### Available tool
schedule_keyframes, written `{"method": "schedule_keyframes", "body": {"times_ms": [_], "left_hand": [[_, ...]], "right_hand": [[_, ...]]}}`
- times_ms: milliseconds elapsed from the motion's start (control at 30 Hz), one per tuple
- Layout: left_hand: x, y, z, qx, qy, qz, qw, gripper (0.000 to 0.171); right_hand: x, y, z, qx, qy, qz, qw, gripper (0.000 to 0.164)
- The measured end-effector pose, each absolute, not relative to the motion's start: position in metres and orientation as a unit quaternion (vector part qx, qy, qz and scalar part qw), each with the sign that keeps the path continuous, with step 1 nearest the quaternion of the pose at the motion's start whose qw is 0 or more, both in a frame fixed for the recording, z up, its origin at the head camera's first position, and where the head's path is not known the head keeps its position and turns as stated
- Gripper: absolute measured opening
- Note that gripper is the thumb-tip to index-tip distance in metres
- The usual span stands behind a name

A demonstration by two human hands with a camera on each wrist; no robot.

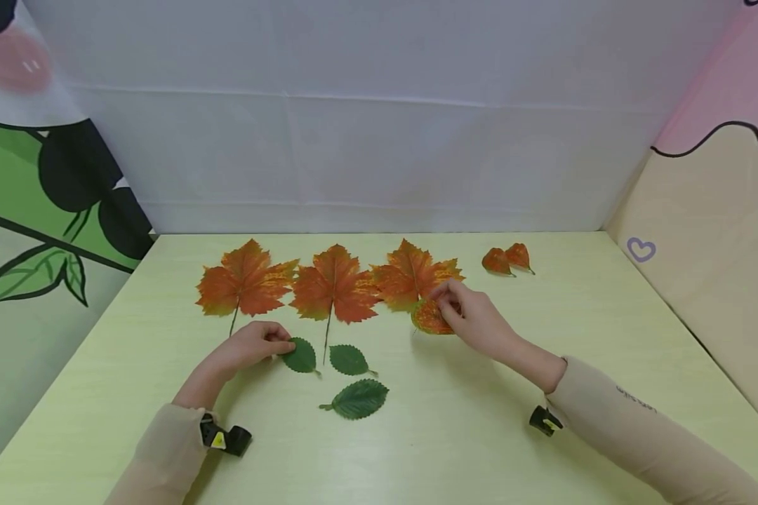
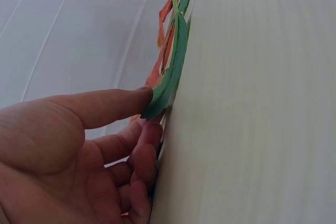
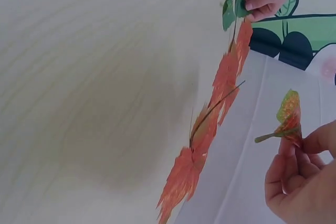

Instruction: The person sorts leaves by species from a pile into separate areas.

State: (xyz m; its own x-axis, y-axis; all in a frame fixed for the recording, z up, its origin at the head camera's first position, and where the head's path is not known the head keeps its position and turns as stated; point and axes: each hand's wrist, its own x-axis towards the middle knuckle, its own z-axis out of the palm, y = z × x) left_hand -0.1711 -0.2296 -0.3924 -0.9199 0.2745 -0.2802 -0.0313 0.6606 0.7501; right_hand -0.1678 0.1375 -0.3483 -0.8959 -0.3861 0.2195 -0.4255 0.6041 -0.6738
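My left hand (image 1: 251, 345) pinches the left edge of a small green leaf (image 1: 301, 356) between thumb and fingers, low over the table. In the left wrist view, the thumb presses on the tip of this green leaf (image 2: 170, 80). Raised above the table, my right hand (image 1: 476, 321) pinches a small orange leaf (image 1: 431, 320) with a green-yellow edge; its short stalk shows in the right wrist view. This orange leaf overlaps the lower part of the right maple leaf (image 1: 410, 270) in the head view. Two more green leaves (image 1: 349, 360) (image 1: 358, 399) lie beside the pinched one.
Two other orange maple leaves (image 1: 246, 277) (image 1: 333, 282) lie in a row along the back, stems pointing toward me. A pair of small orange leaves (image 1: 497, 261) (image 1: 519, 257) rests at the back right. A white cloth wall (image 1: 379, 154) stands behind the table (image 1: 455, 449).
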Motion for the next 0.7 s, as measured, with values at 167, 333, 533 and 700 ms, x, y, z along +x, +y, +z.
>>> {"method": "schedule_keyframes", "body": {"times_ms": [167, 333, 533, 700], "left_hand": [[-0.171, -0.229, -0.391, 0.066, 0.892, 0.406, 0.187, 0.021], [-0.17, -0.228, -0.391, 0.059, 0.893, 0.405, 0.188, 0.021], [-0.171, -0.228, -0.392, 0.059, 0.892, 0.406, 0.188, 0.022], [-0.171, -0.23, -0.392, 0.062, 0.892, 0.406, 0.187, 0.021]], "right_hand": [[-0.178, 0.153, -0.345, 0.201, -0.898, 0.39, 0.036, 0.015], [-0.188, 0.168, -0.344, 0.179, -0.903, 0.388, 0.046, 0.018], [-0.203, 0.19, -0.344, 0.147, -0.911, 0.378, 0.071, 0.023], [-0.21, 0.203, -0.343, 0.126, -0.917, 0.371, 0.072, 0.029]]}}
